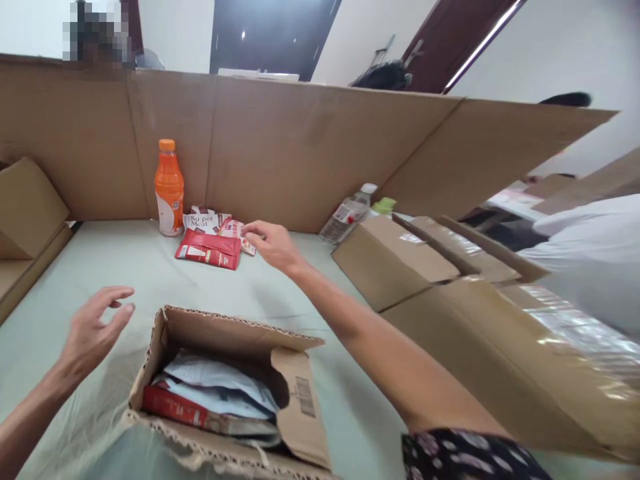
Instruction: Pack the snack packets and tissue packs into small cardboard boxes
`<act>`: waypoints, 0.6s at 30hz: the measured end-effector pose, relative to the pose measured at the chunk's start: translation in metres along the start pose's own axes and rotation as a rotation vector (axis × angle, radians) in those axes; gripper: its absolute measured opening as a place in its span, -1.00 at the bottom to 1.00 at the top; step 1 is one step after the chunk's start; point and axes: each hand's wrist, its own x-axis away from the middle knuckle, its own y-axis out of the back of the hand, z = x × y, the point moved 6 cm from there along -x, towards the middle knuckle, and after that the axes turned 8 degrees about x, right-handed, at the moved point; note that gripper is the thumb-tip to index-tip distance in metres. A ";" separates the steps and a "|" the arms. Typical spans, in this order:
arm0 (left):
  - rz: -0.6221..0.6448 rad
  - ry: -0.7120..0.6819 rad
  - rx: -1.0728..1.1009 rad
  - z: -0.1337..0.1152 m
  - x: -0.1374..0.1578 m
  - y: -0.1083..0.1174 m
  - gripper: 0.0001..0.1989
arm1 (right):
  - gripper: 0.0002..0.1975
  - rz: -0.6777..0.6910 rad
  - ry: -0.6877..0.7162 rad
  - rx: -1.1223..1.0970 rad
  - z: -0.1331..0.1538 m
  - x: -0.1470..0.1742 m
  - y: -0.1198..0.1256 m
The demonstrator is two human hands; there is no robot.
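Observation:
My right hand [273,245] reaches out to the pile of packets near the back panel. Its thumb and fingers close at the right edge of a small red and white packet [233,229]. Beside that lie a white packet marked "Super Meal" [203,221] and a red pouch [209,249] in front. My left hand [95,328] hovers left of an open cardboard box [240,325], thumb and fingers apart, holding nothing. Inside the box are pale blue-white packets [220,380] and a red packet [173,404].
An orange drink bottle [169,190] stands left of the pile. A clear bottle [349,213] leans at the back right, near a green-capped container [384,206]. Large cartons [480,347] fill the right side; another box [30,210] is at left. A cardboard panel [280,147] borders the back.

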 end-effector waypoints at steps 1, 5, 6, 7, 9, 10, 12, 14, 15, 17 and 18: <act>0.040 0.017 -0.038 0.020 -0.010 -0.022 -0.59 | -0.69 0.051 -0.017 0.063 -0.008 -0.022 -0.022; 0.088 0.009 -0.185 0.066 -0.022 -0.082 -0.54 | -0.64 0.172 -0.017 0.181 -0.025 -0.093 -0.086; 0.098 -0.002 -0.220 0.071 -0.020 -0.090 -0.54 | -0.60 0.197 -0.001 0.202 -0.026 -0.107 -0.097; 0.108 -0.016 -0.252 0.073 -0.016 -0.095 -0.54 | -0.54 0.220 0.022 0.220 -0.027 -0.118 -0.106; 0.127 -0.046 -0.306 0.075 -0.010 -0.099 -0.55 | -0.40 0.262 0.068 0.250 -0.027 -0.138 -0.122; 0.134 -0.059 -0.329 0.076 -0.008 -0.099 -0.55 | -0.33 0.280 0.086 0.264 -0.028 -0.145 -0.128; 0.144 -0.081 -0.369 0.077 -0.006 -0.100 -0.54 | -0.25 0.304 0.105 0.292 -0.030 -0.156 -0.139; 0.149 -0.098 -0.399 0.078 -0.007 -0.100 -0.54 | -0.21 0.309 0.108 0.314 -0.032 -0.161 -0.144; 0.150 -0.105 -0.411 0.078 -0.008 -0.100 -0.55 | -0.21 0.302 0.110 0.320 -0.031 -0.162 -0.145; 0.153 -0.115 -0.426 0.077 -0.009 -0.100 -0.56 | -0.29 0.280 0.114 0.322 -0.028 -0.160 -0.143; 0.154 -0.118 -0.430 0.076 -0.009 -0.100 -0.57 | -0.37 0.265 0.116 0.317 -0.025 -0.158 -0.141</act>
